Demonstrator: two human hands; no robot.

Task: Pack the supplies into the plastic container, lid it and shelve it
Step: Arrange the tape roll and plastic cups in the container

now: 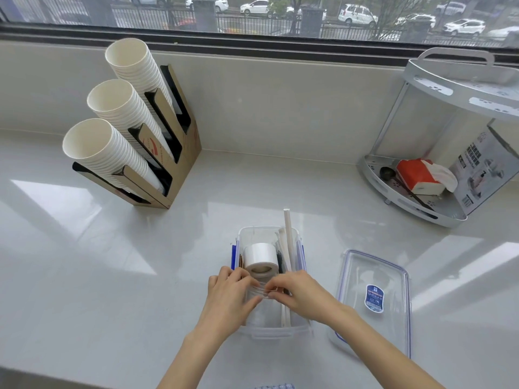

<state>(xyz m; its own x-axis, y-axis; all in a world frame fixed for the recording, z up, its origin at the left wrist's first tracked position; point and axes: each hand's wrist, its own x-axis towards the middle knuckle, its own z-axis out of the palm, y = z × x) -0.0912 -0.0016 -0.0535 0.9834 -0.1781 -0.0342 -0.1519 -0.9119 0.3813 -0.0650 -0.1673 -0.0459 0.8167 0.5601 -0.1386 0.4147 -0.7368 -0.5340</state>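
Over counter [84, 262], both hands pinching clear film [262, 290].

Clear plastic container [297, 328] with blue side clasps holds a white roll [259, 258]. The clear lid [393, 276], blue-edged, bears a blue-and-white label. White cups [112, 153] fill a tan holder [184, 175]. The countertop [84, 262] is pale grey.
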